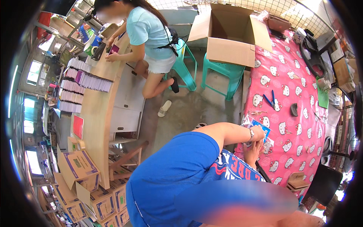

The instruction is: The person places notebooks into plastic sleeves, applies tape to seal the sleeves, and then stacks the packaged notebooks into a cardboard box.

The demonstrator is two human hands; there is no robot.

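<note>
Over the near left edge of the pink-covered table, my left hand (258, 132), with a watch or bracelet at the wrist, closes on a flat blue packet (266, 129). Clear plastic (247, 122) shows around the packet beside my fingers. Just below it, my right hand (252, 152) has its fingers bent up against the packet's lower side, seeming to grip it. Part of the packet is hidden under both hands. Farther up the table lie blue-handled pliers (270, 100) and a small dark curved piece (294, 109).
A pink patterned cloth (283, 128) covers the table. An open cardboard box (231, 49) rests on a green stool (223, 73). At a wooden counter (99, 113), a person (151, 41) handles a purple item. Printed cartons (85, 168) are piled lower left; a slipper (164, 108) lies on the floor.
</note>
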